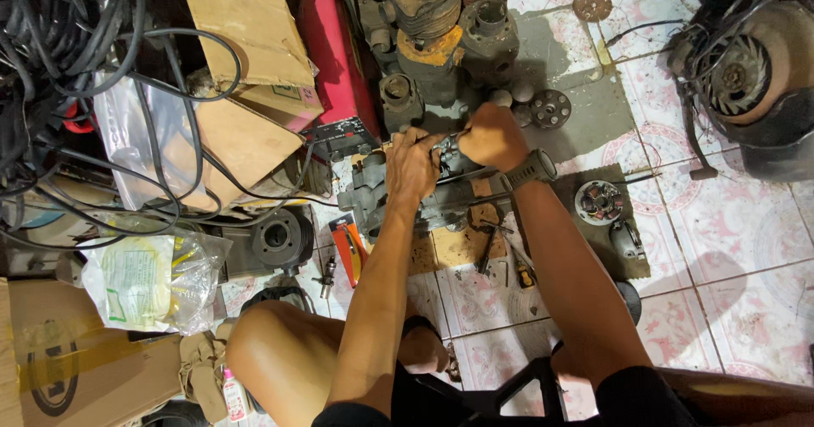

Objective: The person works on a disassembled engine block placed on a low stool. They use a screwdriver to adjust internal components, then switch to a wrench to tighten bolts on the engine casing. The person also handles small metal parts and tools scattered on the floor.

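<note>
Brown cardboard boxes (246, 28) lie left of both hands (413, 164) (492, 136) on an engine part (449, 194).

We see a grey metal engine part (424, 198) lying on the tiled floor just above the middle of the view, long side running roughly from nine o'clock to three o'clock. It is grimy and dull, with rounded lugs at its nine o'clock end. At its twelve o'clock edge a small silvery metal fitting (448, 147) sticks up, partly hidden, so we cannot tell its exact shape. The part rests partly on a worn brown scrap of cardboard (458, 245) at its six o'clock side.
</note>
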